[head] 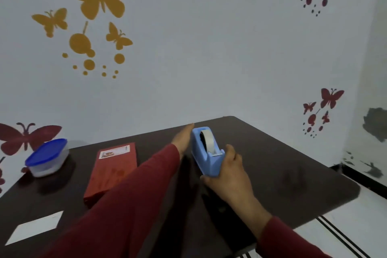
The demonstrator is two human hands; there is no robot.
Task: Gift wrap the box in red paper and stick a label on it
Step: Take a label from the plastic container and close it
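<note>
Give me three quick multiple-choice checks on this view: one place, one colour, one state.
1. The red wrapped box lies:
A. left of the blue tape dispenser
B. right of it
C. on top of it

2. Lid colour of the clear plastic container:
A. green
B. blue
C. yellow

3. The right hand:
A. hangs idle
B. lies flat on the dark table
C. grips the dispenser

Key: 1 A, the box sits between container and dispenser; 2 B, the lid is plainly blue; 3 C, fingers curl round the dispenser's near end.

bare table [293, 153] right of tape dispenser [206, 150], wrapped box [114, 170] and tub [47, 157] crowding left
</note>
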